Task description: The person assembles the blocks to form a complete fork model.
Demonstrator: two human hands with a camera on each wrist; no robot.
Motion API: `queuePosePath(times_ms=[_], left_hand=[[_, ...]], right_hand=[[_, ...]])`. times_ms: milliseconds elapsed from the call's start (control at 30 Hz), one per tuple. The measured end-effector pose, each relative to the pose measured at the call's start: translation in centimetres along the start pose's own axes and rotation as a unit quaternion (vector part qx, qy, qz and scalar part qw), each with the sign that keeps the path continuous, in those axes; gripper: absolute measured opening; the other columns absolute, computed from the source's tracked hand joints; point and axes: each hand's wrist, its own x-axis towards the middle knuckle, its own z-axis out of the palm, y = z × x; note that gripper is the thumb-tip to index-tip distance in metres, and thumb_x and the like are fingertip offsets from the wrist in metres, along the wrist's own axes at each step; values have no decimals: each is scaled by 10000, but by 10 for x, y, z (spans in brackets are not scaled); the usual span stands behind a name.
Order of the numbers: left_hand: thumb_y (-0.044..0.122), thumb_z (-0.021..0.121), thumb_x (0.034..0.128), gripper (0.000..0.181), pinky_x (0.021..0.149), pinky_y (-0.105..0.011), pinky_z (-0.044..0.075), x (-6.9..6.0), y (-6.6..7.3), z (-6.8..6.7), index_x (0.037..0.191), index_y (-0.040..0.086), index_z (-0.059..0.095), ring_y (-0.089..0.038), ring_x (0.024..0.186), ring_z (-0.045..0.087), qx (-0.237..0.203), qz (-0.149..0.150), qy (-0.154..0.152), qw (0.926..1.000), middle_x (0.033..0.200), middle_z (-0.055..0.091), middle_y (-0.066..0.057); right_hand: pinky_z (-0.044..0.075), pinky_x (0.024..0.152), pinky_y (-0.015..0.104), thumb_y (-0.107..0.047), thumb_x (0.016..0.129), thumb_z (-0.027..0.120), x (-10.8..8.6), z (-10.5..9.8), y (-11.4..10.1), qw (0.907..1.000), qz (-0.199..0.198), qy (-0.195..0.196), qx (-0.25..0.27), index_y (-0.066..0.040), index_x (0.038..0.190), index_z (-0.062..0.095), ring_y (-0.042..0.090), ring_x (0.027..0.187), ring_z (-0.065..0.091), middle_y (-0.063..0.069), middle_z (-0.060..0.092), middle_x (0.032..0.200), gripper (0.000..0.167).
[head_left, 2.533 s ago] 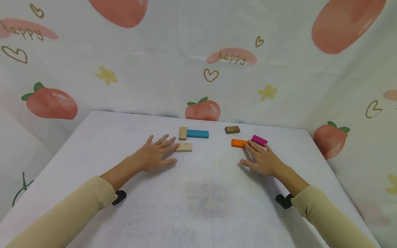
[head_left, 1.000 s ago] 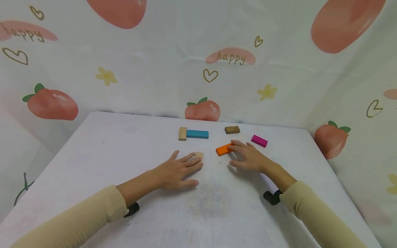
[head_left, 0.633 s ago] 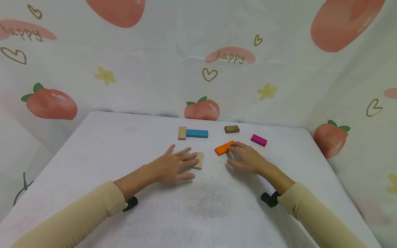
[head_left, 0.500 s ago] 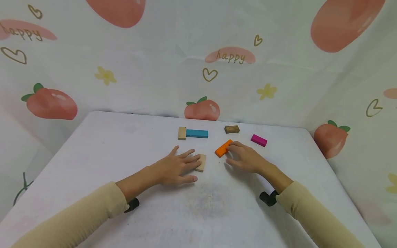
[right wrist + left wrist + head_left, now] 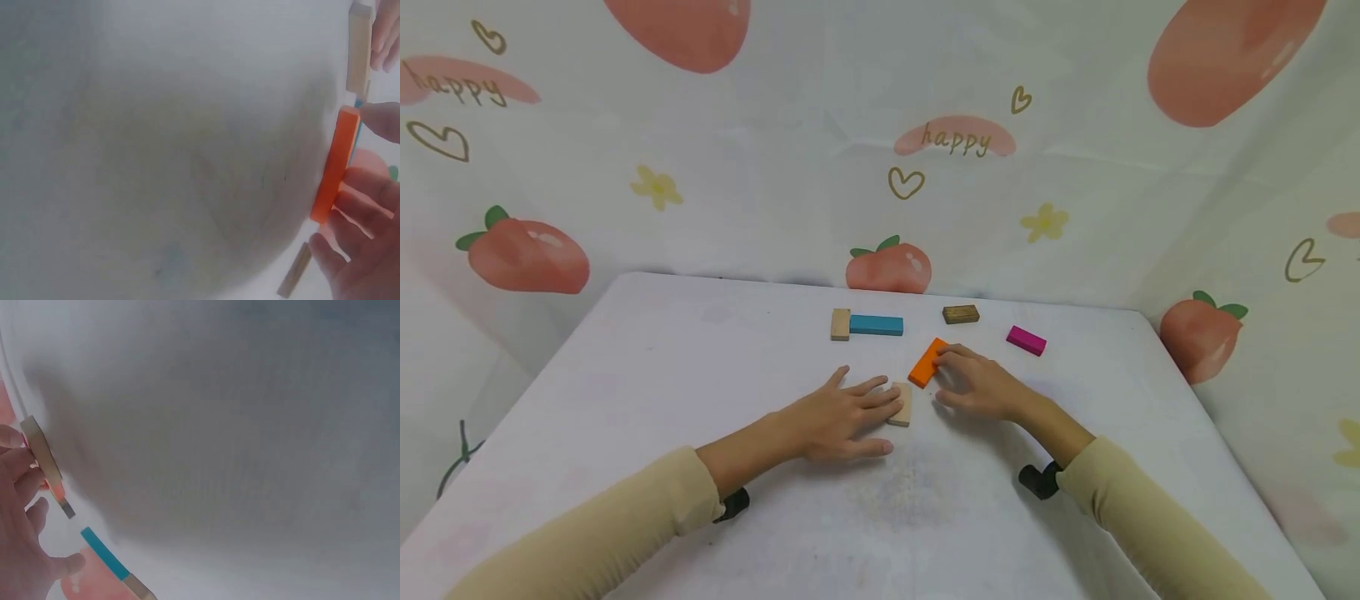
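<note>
My left hand (image 5: 846,421) lies spread over the white table, its fingertips resting on a pale wooden block (image 5: 902,406). That block lies flat, partly covered by the fingers. Just right of it, my right hand (image 5: 981,383) touches the right side of an orange block (image 5: 924,365) with its fingers. The thumb stays spread, not wrapped round the block. In the right wrist view the fingers meet one long side of the orange block (image 5: 336,165). The near end of the orange block sits close to the far end of the pale block; whether they touch I cannot tell.
Behind the hands, another pale wooden block (image 5: 840,325) abuts a teal block (image 5: 877,326). A dark brown block (image 5: 961,314) lies near the table's back edge, and a magenta block (image 5: 1026,340) to the right. A printed cloth (image 5: 790,150) hangs behind the table (image 5: 647,375).
My left hand has slid the pale block right and towards me, turning it. My right hand has moved the orange block left, away from the magenta one, and turned it; the two blocks are now close.
</note>
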Motion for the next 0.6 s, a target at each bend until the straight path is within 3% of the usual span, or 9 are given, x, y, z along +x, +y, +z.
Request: queuePosePath(times_ms=[600], left_hand=[[654,292,1001,722,1142,-659,156,0,16,7,1587,233,272,-173,1528,104,55,216,-118,9997,1638,219,60]], right_hand=[[368,1083,566,-331,832,752,6,6,-6,9981,-462,-197,349,-90,1241,619,338,1375,440,116,517,1454,493]])
